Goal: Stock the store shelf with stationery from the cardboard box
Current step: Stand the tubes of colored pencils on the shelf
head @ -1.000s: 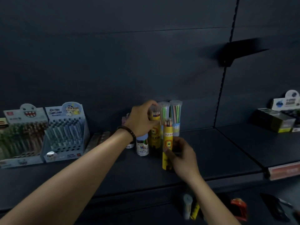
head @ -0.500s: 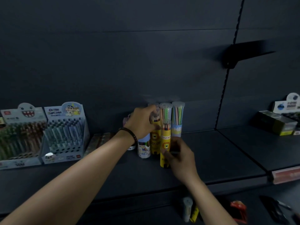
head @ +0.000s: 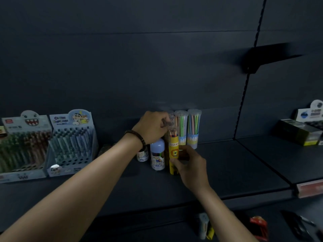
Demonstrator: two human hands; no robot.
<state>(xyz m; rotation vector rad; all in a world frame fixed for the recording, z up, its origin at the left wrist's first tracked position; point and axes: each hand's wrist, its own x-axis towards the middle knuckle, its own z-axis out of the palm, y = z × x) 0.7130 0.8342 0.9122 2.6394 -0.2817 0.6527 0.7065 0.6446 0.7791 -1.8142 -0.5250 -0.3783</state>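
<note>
On the dark shelf stands a cluster of pencil tubes. My right hand grips a yellow tube of coloured pencils with a lion print, upright at the front of the cluster. My left hand grips the clear top of another tall tube just behind it. Two clear tubes of HB pencils stand at the back right. A short tube with a pale blue cap stands left of the yellow one. The cardboard box is out of sight.
Two display boxes of pens stand at the shelf's left. Dark boxes sit on the neighbouring shelf to the right. More tubes and a red packet lie on the lower shelf. Bare shelf lies right of the cluster.
The yellow lion tube in my right hand has moved back towards the cluster. My left hand has stayed on the top of the tall tube.
</note>
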